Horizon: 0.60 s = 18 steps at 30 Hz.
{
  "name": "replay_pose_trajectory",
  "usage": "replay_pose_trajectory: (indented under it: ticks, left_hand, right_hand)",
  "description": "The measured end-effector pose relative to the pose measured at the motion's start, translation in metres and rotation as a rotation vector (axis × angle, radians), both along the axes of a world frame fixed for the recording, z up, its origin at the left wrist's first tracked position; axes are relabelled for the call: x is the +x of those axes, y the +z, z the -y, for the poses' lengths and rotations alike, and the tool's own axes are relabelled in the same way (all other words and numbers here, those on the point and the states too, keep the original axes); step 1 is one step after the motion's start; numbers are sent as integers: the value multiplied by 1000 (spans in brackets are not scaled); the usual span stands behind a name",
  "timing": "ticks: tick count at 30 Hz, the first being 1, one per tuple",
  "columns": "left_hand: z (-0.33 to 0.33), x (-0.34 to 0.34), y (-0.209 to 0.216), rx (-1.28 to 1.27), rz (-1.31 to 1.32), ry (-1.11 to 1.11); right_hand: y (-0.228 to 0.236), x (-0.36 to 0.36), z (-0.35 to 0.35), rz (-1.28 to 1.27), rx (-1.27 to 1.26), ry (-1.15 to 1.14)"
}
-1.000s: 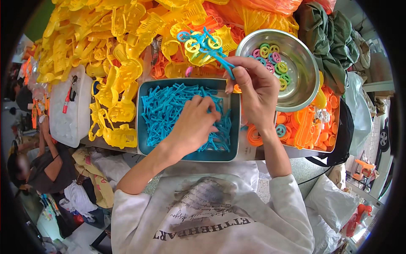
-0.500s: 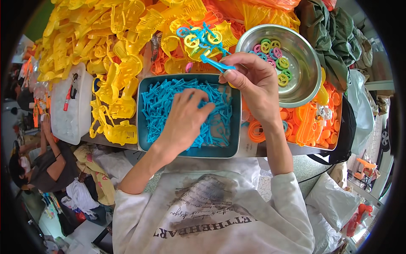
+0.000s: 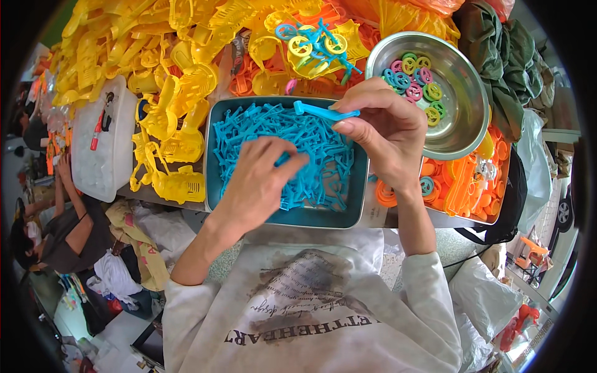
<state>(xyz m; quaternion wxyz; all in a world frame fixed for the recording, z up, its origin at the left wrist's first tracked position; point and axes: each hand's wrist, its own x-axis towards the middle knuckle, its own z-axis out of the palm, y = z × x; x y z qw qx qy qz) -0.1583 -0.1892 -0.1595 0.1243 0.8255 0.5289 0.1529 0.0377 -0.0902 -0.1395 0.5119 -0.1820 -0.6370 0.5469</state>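
Tray (image 3: 317,218) on cluttered table (image 3: 383,216), speckled floor (image 3: 453,245)

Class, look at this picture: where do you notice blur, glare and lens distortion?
Head view: the left hand is blurred at the fingers, the right hand and its blue plastic piece sharper; head view: bright glints inside the steel bowl; head view: black curved rim, co-worker at left tipped sideways.

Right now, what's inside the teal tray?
Inside the teal tray lies a heap of blue plastic pieces. The left hand hides some of it, and whatever lies beneath the heap is covered.
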Motion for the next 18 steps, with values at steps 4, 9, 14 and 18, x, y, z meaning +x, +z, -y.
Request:
replay_pose_trajectory:
  ticks: [4, 9, 14, 18]
  left_hand:
    - [-5, -7, -1, 53, 68, 77]
    - [5, 4, -1, -40, 122, 16]
    - [-8, -5, -2, 112, 106, 107]
    - [-8, -12, 5, 181, 213, 180]
  right_hand:
    - [0, -2, 3, 15, 8, -27]
    - [-11, -1, 7, 24, -25, -44]
    - [-14, -2, 7, 32, 29, -39]
    - [-19, 0, 4, 95, 182, -111]
